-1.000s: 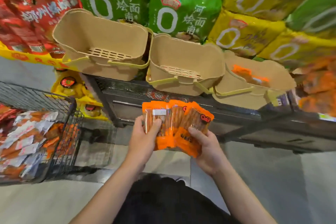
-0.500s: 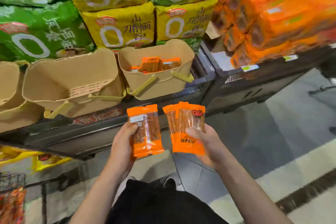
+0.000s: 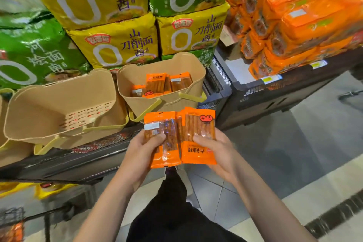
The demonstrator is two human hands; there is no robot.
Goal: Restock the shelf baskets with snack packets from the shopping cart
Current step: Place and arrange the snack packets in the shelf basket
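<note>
Snack packets [image 3: 179, 137] | pinched side by side in left hand [image 3: 141, 155] and right hand [image 3: 218, 151] | below basket [image 3: 137, 76]

Bright, even indoor light w/ soft shadows. Glare on glossy noodle bags [image 3: 110, 45] at 11 o'clock. Wide-angle bending at edges; motion blur on orange packs [image 3: 298, 21] at 2 o'clock. Center sharp.

We see glossy orange plastic snack packets [image 3: 179, 137] with clear film windows, matt tan plastic baskets [image 3: 137, 76], a black metal mesh shelf [image 3: 102, 143], shiny noodle bags [image 3: 117, 45] and smooth floor tiles [image 3: 294, 163].
</note>
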